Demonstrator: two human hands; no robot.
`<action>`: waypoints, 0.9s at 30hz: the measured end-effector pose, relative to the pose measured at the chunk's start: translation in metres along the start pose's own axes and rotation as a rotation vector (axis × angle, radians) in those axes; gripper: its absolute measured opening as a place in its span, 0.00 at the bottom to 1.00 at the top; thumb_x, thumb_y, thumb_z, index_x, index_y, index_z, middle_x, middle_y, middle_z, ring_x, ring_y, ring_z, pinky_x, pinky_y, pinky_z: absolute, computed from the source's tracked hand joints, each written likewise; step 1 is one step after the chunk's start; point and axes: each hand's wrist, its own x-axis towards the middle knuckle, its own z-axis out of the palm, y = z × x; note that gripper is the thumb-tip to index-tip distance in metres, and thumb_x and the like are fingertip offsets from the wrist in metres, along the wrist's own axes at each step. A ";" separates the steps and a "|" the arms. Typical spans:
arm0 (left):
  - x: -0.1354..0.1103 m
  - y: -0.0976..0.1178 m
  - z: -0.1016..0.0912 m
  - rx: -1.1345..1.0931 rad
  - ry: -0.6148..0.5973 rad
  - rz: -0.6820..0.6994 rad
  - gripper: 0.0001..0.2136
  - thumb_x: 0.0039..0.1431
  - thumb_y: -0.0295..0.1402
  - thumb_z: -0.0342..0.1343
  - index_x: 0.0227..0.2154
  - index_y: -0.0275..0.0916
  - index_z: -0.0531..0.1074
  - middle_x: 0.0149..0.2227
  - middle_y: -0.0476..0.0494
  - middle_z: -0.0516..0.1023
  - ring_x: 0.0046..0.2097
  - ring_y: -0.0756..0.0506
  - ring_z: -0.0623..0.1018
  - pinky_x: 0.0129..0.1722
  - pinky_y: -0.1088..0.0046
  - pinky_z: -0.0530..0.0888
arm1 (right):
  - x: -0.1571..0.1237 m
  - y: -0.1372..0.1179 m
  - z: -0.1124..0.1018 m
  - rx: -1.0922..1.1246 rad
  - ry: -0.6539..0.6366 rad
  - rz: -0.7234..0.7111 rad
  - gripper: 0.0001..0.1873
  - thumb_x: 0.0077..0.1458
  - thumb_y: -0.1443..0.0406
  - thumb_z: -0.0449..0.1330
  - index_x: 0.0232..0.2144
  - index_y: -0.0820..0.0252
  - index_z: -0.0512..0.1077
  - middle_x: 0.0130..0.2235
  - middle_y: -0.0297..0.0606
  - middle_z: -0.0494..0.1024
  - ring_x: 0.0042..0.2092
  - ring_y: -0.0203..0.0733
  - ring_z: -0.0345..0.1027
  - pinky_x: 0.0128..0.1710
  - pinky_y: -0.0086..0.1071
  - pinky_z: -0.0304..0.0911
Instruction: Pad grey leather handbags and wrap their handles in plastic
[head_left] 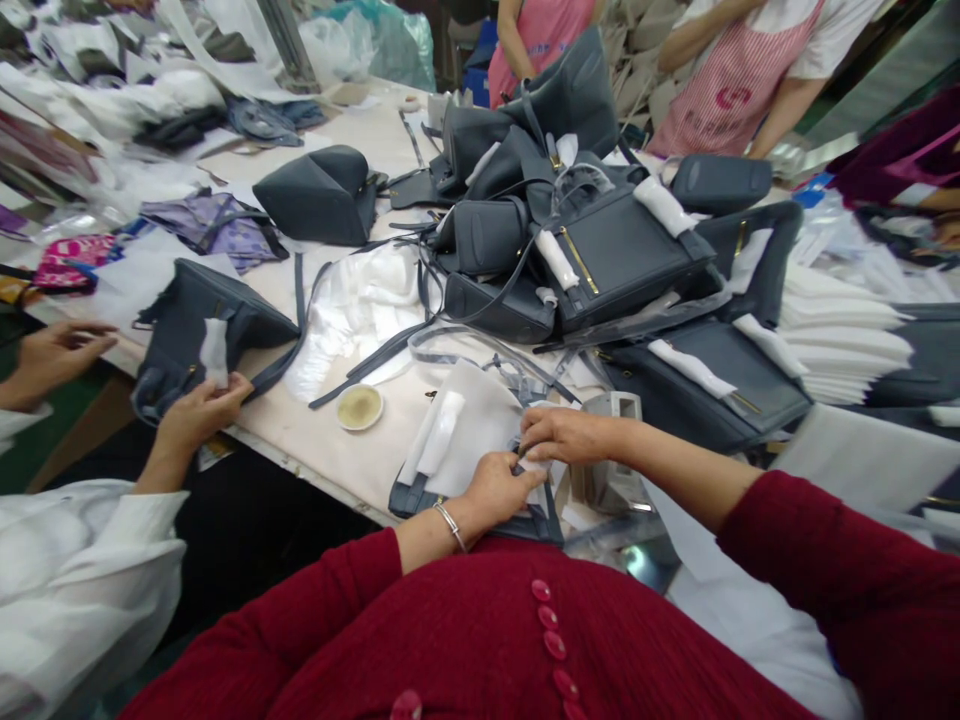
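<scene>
A grey-blue handbag (420, 497) lies at the near table edge, partly covered by white wrapping paper (469, 425). My left hand (501, 487), with a bracelet on its wrist, is closed in a pinch on the bag's strap or fitting under the paper. My right hand (566, 434) rests just above it, fingers curled onto the same spot. What exactly sits between the fingers is too small to make out. Both sleeves are dark red.
A heap of grey-blue handbags (600, 255) fills the table's middle and right. A small round dish (359, 407) sits left of my bag. A co-worker in white (195, 412) handles another bag (199, 325) at left. Stacked white sheets (840, 340) lie right. Two aproned people stand behind.
</scene>
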 end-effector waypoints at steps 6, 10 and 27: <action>0.003 0.000 0.000 0.067 0.022 -0.003 0.13 0.51 0.41 0.58 0.23 0.34 0.72 0.19 0.48 0.71 0.22 0.50 0.70 0.21 0.77 0.61 | 0.014 -0.010 0.006 -0.160 0.079 0.070 0.11 0.58 0.66 0.58 0.29 0.59 0.80 0.42 0.42 0.75 0.45 0.44 0.65 0.49 0.41 0.57; 0.001 0.004 -0.001 0.044 0.012 -0.044 0.14 0.50 0.42 0.59 0.27 0.33 0.73 0.17 0.51 0.68 0.20 0.51 0.66 0.20 0.77 0.59 | 0.017 -0.020 0.016 -0.236 0.147 0.123 0.07 0.52 0.69 0.61 0.26 0.59 0.79 0.41 0.41 0.76 0.47 0.47 0.63 0.50 0.43 0.55; 0.003 0.000 -0.002 0.094 -0.007 -0.040 0.16 0.49 0.44 0.58 0.19 0.34 0.69 0.16 0.54 0.62 0.21 0.53 0.60 0.21 0.75 0.54 | 0.012 -0.005 -0.004 0.001 -0.084 -0.024 0.12 0.52 0.66 0.64 0.40 0.60 0.80 0.45 0.43 0.78 0.47 0.44 0.68 0.52 0.38 0.58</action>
